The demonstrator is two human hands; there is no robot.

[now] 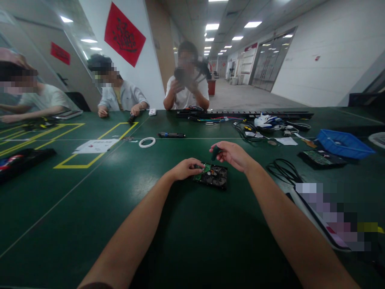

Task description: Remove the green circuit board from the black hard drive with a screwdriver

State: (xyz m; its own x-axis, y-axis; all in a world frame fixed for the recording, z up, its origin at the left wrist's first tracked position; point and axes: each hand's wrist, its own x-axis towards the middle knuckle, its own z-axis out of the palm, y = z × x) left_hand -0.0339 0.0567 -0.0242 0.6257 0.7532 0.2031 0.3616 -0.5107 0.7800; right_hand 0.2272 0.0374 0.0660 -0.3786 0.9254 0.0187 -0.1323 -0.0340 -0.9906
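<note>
A hard drive [219, 178] lies on the green table in front of me, its green circuit board facing up at the left part. My left hand [187, 168] grips the drive at its left side, with fingertips on the circuit board. Above the drive, my right hand [231, 154] has its fingers around the dark handle of a screwdriver [215, 152]. The screwdriver stands nearly upright, its thin shaft pointing down at the board. Whether the tip sits in a screw is too small to tell.
At the right are another drive-like board [322, 159], a blue basket [345, 143], black cables [284, 170] and a tablet-like device [315, 218]. Farther off lie a white tape roll [147, 142], a dark pen-shaped tool [171, 135] and a paper sheet [96, 146]. Several people sit across the table.
</note>
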